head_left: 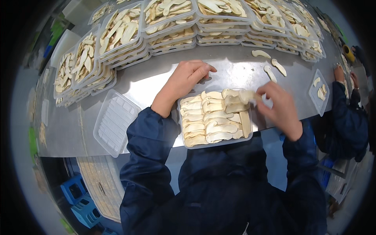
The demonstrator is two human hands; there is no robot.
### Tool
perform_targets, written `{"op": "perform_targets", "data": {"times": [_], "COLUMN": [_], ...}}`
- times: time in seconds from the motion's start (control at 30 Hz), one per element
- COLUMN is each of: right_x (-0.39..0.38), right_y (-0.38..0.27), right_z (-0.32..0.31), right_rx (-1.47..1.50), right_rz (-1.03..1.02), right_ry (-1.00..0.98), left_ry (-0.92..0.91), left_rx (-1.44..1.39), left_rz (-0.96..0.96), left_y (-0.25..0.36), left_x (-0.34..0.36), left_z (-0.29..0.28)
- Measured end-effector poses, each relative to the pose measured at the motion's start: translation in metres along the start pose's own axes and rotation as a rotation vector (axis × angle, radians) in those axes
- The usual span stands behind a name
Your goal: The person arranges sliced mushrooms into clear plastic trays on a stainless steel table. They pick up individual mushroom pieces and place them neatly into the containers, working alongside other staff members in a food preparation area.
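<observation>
A clear plastic tray (217,146) in front of me holds pale mushroom slices (213,114) laid overlapping in columns. Over its far right corner, my right hand (280,109) pinches a mushroom slice (246,96), slightly blurred by motion. My left hand (190,76) is just beyond the tray's far edge, on or close to the metal table, with its fingers curled in. Whether anything is inside those fingers is hidden. Loose mushroom slices (279,67) lie on the table beyond my right hand.
Stacked trays of mushroom slices (170,30) line the far side of the metal table (156,62). An empty clear tray (116,122) sits left of my left arm. At right, another tray (319,93) holds a few slices, near another person's sleeve (344,121). Blue stools (84,209) stand below.
</observation>
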State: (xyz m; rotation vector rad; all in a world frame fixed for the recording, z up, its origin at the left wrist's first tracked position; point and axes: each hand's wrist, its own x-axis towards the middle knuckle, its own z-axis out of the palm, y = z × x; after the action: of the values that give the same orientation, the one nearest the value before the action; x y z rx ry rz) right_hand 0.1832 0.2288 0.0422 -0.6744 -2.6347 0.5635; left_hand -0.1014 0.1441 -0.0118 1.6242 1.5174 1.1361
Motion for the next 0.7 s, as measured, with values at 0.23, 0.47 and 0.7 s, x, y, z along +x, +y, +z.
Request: {"op": "perform_targets", "data": {"times": [0.23, 0.47, 0.7], "right_x": [-0.028, -0.026, -0.017], "right_y": [-0.02, -0.022, 0.011], "right_z": [0.023, 0.028, 0.008], "right_rx": [0.004, -0.005, 0.019], "right_rz": [-0.062, -0.104, 0.08], "right_ry": [-0.03, 0.002, 0.172], "left_ry": [0.002, -0.001, 0.013], "left_rx": [-0.008, -0.004, 0.002], "left_rz": [0.013, 0.007, -0.006], "left_y": [0.002, 0.002, 0.005], "left_x": [0.002, 0.002, 0.002], "left_z": [0.0, 0.0, 0.001]}}
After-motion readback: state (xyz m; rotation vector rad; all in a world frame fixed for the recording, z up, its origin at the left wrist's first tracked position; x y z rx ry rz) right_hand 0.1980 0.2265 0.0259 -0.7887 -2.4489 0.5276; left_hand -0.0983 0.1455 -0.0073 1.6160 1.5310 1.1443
